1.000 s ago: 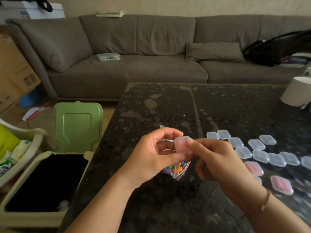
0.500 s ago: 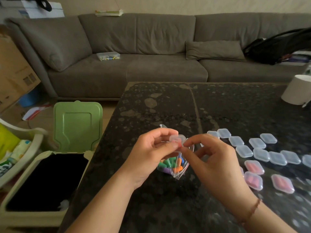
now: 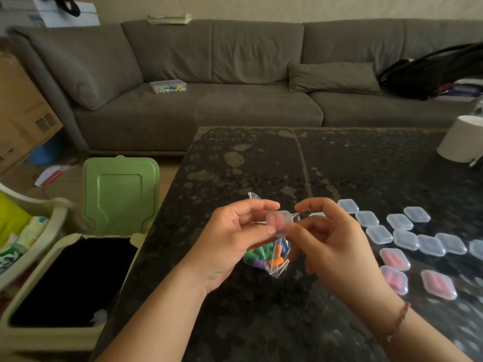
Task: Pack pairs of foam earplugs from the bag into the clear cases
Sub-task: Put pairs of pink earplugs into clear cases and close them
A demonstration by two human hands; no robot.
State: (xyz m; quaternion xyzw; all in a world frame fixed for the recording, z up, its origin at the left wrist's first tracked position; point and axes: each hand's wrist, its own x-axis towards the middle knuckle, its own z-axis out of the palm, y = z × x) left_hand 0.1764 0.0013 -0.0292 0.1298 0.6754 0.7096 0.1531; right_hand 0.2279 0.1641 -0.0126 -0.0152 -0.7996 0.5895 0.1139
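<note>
A small clear case (image 3: 278, 221) with pink earplugs inside is pinched between my left hand (image 3: 230, 241) and my right hand (image 3: 332, 244), just above the dark table (image 3: 261, 163). Under the hands lies a clear plastic bag (image 3: 269, 257) with green, orange, blue and purple foam earplugs. To the right sit several empty clear cases (image 3: 400, 222) in rows. Three filled cases with pink earplugs (image 3: 394, 258) lie nearer the right edge.
An open bin with a raised green lid (image 3: 120, 194) stands left of the table. A white cylindrical container (image 3: 462, 138) sits at the table's far right. A grey sofa (image 3: 235, 95) runs behind, with a black bag (image 3: 431, 71) on its right end.
Both hands have stayed above the bag with the case. The case has turned between my fingertips and now faces me more, with the pink earplugs showing inside.
</note>
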